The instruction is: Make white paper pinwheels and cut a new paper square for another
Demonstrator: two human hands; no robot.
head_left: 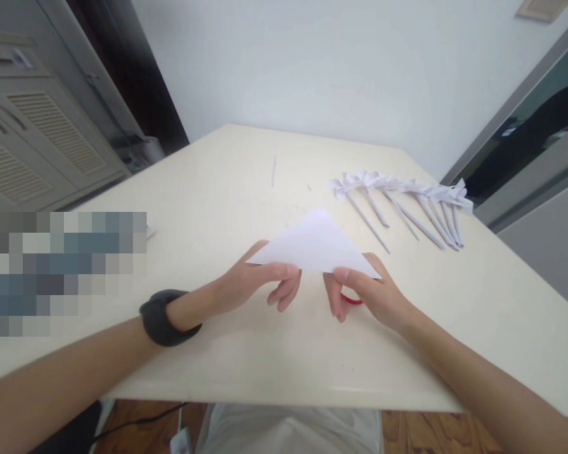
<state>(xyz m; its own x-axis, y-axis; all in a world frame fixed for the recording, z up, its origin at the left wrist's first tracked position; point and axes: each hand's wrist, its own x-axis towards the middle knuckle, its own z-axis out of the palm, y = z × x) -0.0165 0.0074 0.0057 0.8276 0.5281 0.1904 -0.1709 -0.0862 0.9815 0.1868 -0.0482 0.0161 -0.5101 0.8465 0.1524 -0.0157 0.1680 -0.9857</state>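
The folded paper triangle (pixel 318 244) is held just above the cream bench (pixel 227 189), near its front edge, by 2 hands. The left hand (pixel 253 284) pinches its left corner; the right hand (pixel 366 293) grips its right corner. A row of paper flowers (pixel 402 202) lies farther back, to the right.

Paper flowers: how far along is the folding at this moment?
Done: a row of finished paper flowers with rolled stems lies at the table's far right. In hand: the left hand and right hand hold a white sheet folded into a triangle. Left: everything past that first fold.
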